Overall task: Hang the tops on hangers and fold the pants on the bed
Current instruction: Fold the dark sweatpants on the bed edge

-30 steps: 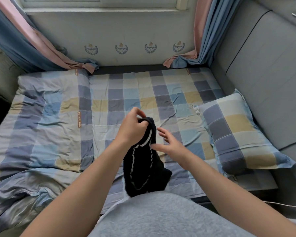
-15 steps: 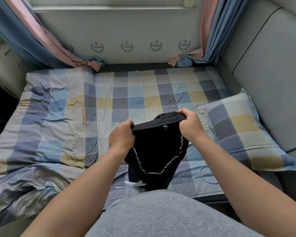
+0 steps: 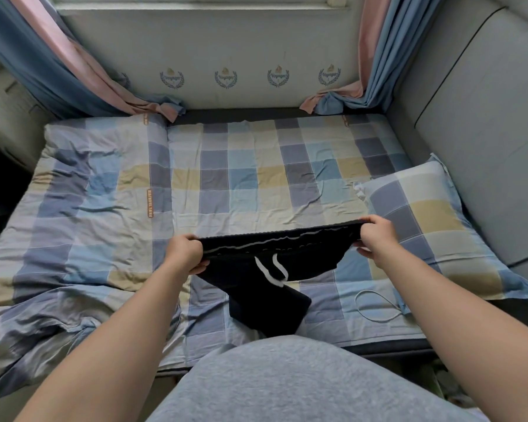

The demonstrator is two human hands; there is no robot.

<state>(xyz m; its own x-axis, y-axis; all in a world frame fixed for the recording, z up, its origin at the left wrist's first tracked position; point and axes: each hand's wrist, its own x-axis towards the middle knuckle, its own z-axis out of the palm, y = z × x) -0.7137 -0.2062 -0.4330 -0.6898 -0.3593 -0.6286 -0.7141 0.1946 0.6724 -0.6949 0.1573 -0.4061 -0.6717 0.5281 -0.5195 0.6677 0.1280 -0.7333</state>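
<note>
Above the checked bed, the left hand and right hand had fingers clamped on opposite waistband ends of the black drawstring pants.

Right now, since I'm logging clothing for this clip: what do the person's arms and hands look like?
The left forearm and right forearm are bare to the frame's edge: no sleeves, watch or bracelet. The left hand and right hand wear no gloves, and no rings show on the fingers. The only clothing in view is a grey top.
</note>
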